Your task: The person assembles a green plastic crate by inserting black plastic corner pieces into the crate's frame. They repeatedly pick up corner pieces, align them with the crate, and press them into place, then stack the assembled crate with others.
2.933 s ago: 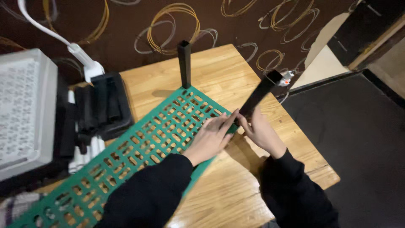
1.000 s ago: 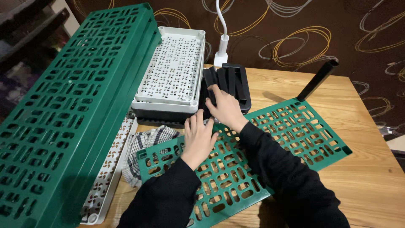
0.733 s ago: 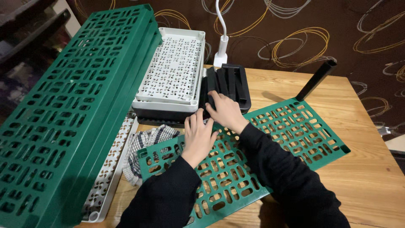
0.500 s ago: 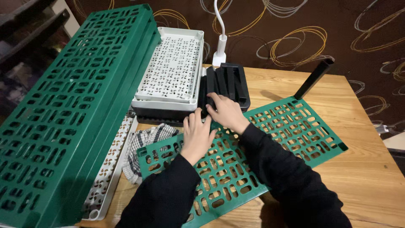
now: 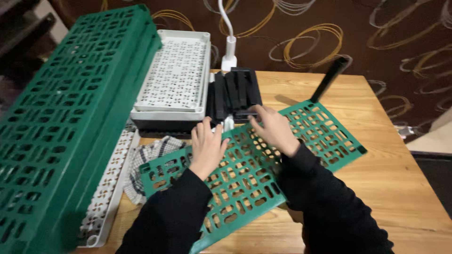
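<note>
A green perforated shelf panel (image 5: 245, 174) lies flat on the wooden table (image 5: 400, 178). One black square post (image 5: 329, 80) stands tilted at its far right corner. My left hand (image 5: 207, 146) rests flat on the panel's far left edge with its fingers apart. My right hand (image 5: 274, 129) is over the panel's far edge. Its thumb and fingertips pinch the end of a black tube (image 5: 245, 113) at the front of a pile of black tubes (image 5: 233, 91). Both sleeves are black.
A tall stack of green panels (image 5: 61, 117) leans at the left. Beside it, white perforated trays (image 5: 174, 75) sit on a dark base. A checkered cloth (image 5: 150, 155) and a white panel (image 5: 110, 183) lie below them. A white plug with a cable (image 5: 229, 56) stands at the back.
The view swung left from the panel's right corner to the tube pile. My right hand has since drawn back from the top of the pile to its front edge, taking a tube's end.
</note>
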